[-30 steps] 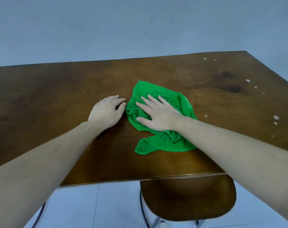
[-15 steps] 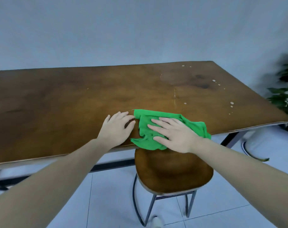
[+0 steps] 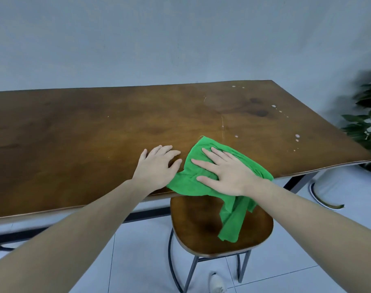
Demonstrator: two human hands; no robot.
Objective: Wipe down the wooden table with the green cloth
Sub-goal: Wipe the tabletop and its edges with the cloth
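- At the near edge of the smooth brown wooden table, the right hand lies flat and open, pressing the crumpled green cloth.
- One cloth corner hangs over the edge, above a rounded wooden stool.
- Left hand: open, flat on bare wood just left of the cloth.
- White spots dot the far right; a leafy plant stands beyond.
- Half a second ago the cloth was bunched on the tabletop; now more dangles.

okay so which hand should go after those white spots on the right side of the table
The right hand, most likely: it lies flat on the green cloth, on the side of the white spots. The left hand rests on bare wooden table, farther away.
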